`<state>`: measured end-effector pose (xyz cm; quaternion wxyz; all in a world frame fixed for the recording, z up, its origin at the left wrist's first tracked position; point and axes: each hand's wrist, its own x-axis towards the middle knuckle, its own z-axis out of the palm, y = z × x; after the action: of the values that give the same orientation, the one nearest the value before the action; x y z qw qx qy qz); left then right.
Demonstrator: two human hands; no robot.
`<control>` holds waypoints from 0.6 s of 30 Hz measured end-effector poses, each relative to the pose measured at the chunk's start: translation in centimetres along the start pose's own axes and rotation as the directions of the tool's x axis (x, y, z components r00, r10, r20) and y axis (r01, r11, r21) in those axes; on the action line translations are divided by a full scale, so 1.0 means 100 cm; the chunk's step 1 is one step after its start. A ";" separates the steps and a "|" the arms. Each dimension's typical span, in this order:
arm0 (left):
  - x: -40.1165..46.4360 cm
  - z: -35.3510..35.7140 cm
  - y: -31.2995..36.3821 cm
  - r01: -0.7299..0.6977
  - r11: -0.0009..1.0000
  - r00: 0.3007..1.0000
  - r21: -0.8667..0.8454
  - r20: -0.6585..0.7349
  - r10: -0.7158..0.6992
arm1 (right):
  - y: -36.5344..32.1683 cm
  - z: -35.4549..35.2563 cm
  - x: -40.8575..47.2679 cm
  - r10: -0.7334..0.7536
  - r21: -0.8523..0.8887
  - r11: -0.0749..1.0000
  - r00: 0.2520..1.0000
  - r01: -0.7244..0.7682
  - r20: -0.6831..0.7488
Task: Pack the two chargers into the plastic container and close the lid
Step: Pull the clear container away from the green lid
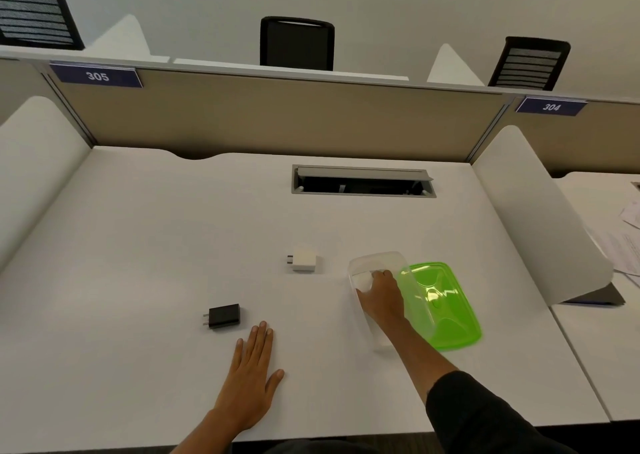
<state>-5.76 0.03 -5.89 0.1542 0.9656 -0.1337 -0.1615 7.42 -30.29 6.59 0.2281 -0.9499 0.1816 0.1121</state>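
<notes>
A clear plastic container (378,255) lies on the white desk (145,246), right of centre. My right hand (381,296) rests on top of it with the fingers curled over its rim, gripping it. The green translucent lid (445,306) lies off the container, touching its right side. A white charger (304,261) sits on the desk left of the container, prongs pointing left. A black charger (224,315) lies nearer to me and further left. My left hand (254,367) lies flat on the desk, fingers together, just right of the black charger and holding nothing.
An open cable hatch (363,182) is set into the desk behind the objects. White side dividers (530,218) and a beige back panel (277,118) enclose the desk. Papers (623,242) lie on the neighbouring desk to the right. Black chairs (297,43) stand beyond the panel.
</notes>
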 end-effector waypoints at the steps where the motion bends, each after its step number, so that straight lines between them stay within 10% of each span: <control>1: 0.000 0.000 0.000 -0.002 1.000 1.000 -0.004 -0.005 0.002 | 0.001 0.000 0.000 -0.006 -0.007 1.000 1.000 0.006 0.002; 6: 0.000 0.002 0.001 0.004 1.000 1.000 0.011 -0.027 -0.003 | 0.006 -0.006 0.004 -0.025 -0.027 0.999 0.999 0.026 0.023; 13: 0.000 0.006 0.002 0.017 0.999 0.998 0.038 -0.054 -0.015 | -0.013 -0.025 0.016 -0.221 0.086 0.960 0.907 0.268 -0.358; 18: 0.001 0.008 0.001 0.016 0.999 0.999 0.032 -0.049 -0.015 | -0.057 -0.014 0.023 -0.494 0.038 0.858 0.844 0.512 -0.209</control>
<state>-5.98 -0.25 -6.58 0.1407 0.9726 -0.1250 -0.1368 11.94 -26.90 9.32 0.2747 -0.9589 -0.0478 -0.0520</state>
